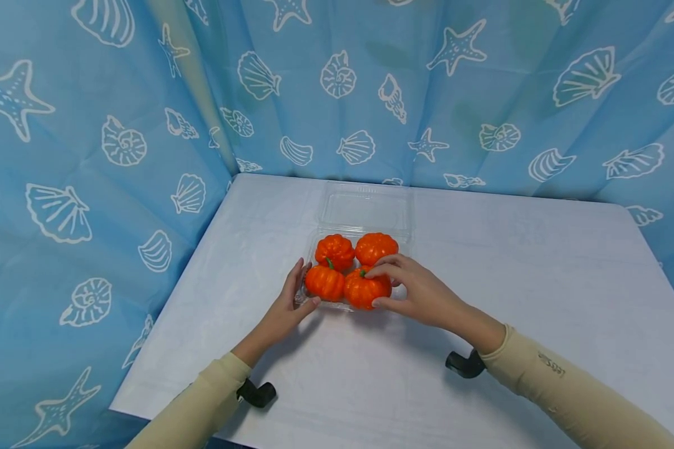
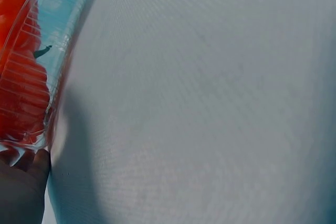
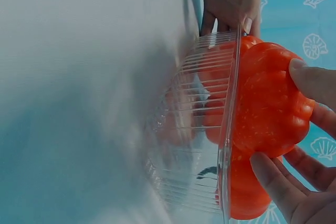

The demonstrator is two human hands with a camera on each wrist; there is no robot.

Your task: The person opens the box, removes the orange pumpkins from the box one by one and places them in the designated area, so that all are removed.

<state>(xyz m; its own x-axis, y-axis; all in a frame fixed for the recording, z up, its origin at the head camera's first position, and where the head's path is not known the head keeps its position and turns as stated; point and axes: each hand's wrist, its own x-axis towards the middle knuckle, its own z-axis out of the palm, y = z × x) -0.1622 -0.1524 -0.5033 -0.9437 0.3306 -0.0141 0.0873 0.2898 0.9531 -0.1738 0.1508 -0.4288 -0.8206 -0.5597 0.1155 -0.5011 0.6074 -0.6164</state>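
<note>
Several orange toy pumpkins with green stems sit together in a clear plastic clamshell container (image 1: 331, 305), its lid (image 1: 365, 209) folded back behind it. My right hand (image 1: 424, 293) grips the front right pumpkin (image 1: 365, 292), thumb and fingers spread around it. In the right wrist view this pumpkin (image 3: 268, 98) stands above the container's rim. With thumb and fingers, my left hand (image 1: 281, 318) holds the container's left side, beside the front left pumpkin (image 1: 324, 284). Behind are the back left pumpkin (image 1: 334, 251) and the back right pumpkin (image 1: 376, 247). The container's floor is mostly hidden.
The container rests on a white table (image 1: 517, 280). A blue curtain (image 1: 382, 125) printed with seashells and starfish hangs along the table's back and left sides. Black wrist-worn pieces (image 1: 465, 363) stick out near both sleeves.
</note>
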